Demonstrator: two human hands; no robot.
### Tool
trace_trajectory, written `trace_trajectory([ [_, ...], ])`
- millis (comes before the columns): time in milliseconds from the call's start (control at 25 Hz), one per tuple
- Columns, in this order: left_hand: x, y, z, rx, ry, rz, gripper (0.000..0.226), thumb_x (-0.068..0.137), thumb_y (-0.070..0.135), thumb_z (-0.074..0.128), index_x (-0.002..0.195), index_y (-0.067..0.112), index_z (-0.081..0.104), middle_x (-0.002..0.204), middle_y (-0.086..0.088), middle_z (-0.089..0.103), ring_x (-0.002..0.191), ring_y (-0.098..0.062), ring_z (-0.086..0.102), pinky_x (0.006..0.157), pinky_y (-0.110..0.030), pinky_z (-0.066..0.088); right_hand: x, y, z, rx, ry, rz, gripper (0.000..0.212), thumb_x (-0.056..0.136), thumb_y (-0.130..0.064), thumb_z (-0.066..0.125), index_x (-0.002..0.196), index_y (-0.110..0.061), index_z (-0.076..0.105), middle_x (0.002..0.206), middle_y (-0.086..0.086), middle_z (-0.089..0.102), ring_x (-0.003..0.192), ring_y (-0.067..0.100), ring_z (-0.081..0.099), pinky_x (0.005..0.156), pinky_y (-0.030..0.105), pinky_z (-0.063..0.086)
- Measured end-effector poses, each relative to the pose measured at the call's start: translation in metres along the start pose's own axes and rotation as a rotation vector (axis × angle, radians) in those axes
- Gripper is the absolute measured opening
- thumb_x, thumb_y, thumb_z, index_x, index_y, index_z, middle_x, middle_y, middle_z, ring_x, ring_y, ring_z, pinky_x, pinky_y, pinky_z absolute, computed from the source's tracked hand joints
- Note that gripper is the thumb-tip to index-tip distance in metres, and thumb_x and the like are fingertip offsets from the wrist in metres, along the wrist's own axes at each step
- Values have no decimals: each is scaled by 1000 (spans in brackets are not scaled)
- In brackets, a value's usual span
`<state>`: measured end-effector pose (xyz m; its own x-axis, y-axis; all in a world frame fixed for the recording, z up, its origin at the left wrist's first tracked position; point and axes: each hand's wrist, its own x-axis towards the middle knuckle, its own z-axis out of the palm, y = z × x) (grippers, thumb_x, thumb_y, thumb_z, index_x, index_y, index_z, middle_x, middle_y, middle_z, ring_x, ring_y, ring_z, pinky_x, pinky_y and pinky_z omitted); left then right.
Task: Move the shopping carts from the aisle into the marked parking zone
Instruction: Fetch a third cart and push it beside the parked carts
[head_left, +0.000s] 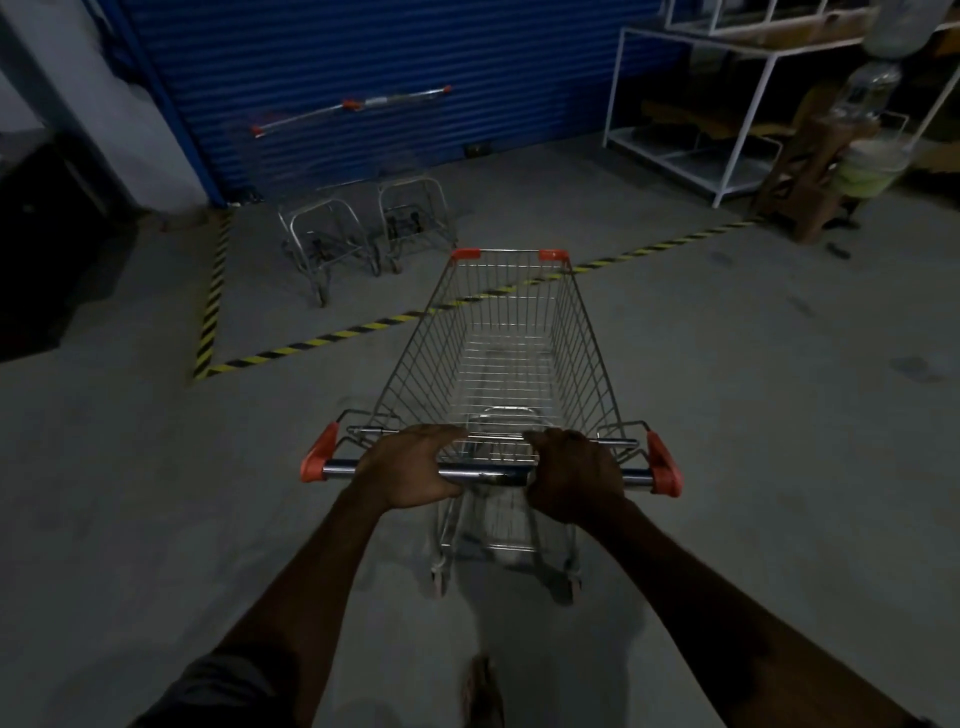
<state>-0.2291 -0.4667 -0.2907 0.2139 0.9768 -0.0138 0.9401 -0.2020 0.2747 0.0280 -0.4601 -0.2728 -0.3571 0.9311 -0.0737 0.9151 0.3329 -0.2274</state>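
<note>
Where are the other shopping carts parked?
In the head view, the two parked carts stand side by side at upper left, inside the yellow-and-black floor tape, right in front of the blue shutter.

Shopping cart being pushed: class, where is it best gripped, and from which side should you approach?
Grip the chrome handle bar of the cart from behind, as the left hand and right hand do here. The bar runs crosswise at the rear between orange end caps, so fingers wrap over it, spaced apart for steering.
</note>
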Motion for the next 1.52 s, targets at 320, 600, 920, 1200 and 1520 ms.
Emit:
trace_trajectory([
  [320, 173, -66, -25, -19, -74, 82, 90, 69, 60, 71, 151, 40, 42, 155, 15, 44, 138, -10, 45, 114, -30, 38, 162, 17, -34, 20, -38, 131, 67, 84, -42, 57, 149, -35, 43, 137, 0, 58, 127, 25, 55, 97, 43, 53],
  [600, 334, -98, -32, 3, -41, 122, 88, 71, 59, 71, 152, 41, 40, 155, 18, 43, 139, -8, 44, 114, -26, 35, 309, 74, -55, 31, -16, 156, 65, 81, -44, 57, 144, -34, 49, 123, -2, 64, 113, 22, 62, 86, 41, 57],
  [920, 515, -116, -30, 112, 66, 81, 89, 65, 74, 53, 144, 35, 54, 148, 5, 55, 135, -21, 53, 112, -40, 40, 480, 157, -79, 17, 52, 116, 54, 85, -41, 57, 139, -32, 56, 132, 0, 64, 120, 25, 61, 94, 42, 55],
  [1200, 667, -119, -38, 67, 34, -34, 89, 66, 70, 55, 150, 42, 43, 157, 11, 42, 145, -16, 39, 117, -40, 36, 627, 222, -91, -101, 50, 131, 52, 91, -25, 59, 143, -31, 52, 139, 5, 58, 130, 31, 51, 96, 48, 52],
  [1520, 846, -169, -51, 79, 83, 40, 81, 72, 66, 73, 146, 39, 51, 152, 12, 49, 139, -11, 46, 112, -30, 38, 795, 279, -108, -120, 167, 133, 43, 88, -22, 60, 130, -25, 65, 126, 7, 67, 118, 32, 61, 85, 45, 56],
])
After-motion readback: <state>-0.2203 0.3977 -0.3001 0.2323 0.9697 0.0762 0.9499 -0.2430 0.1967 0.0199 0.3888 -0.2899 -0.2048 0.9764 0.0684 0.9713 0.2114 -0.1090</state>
